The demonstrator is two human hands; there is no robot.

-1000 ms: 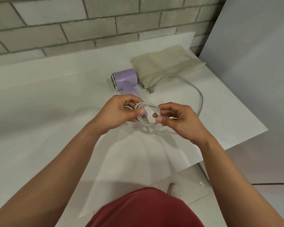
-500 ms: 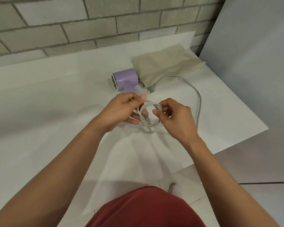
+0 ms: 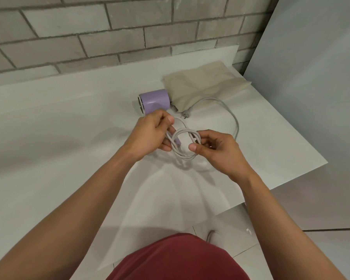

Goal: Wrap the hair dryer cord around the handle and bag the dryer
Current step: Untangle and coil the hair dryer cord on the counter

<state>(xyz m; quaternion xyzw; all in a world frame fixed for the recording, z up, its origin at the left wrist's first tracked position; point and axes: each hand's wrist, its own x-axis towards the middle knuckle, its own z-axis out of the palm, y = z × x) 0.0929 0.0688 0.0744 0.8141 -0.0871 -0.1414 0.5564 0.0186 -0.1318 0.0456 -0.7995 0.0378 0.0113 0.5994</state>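
Hands work mid-table: left hand grips the lilac hair dryer handle, right hand pinches the cord coils. Each turn likely needs steady tension; bag lies far right.

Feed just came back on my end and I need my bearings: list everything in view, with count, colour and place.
hair dryer: 1, lilac, lying on the table, handle toward the person and partly hidden by the left hand.
cord: 1, pale grey, several loops held between the hands, the rest curving over the table on the right.
plug: 1, grey, on the table beside the bag's near edge.
bag: 1, beige cloth, flat at the table's far right corner.
table: 1, white, against the brick wall.
brick wall: 1, grey, behind the table.
left hand: 1, gripping the handle and loops.
right hand: 1, pinching the loops' right side.
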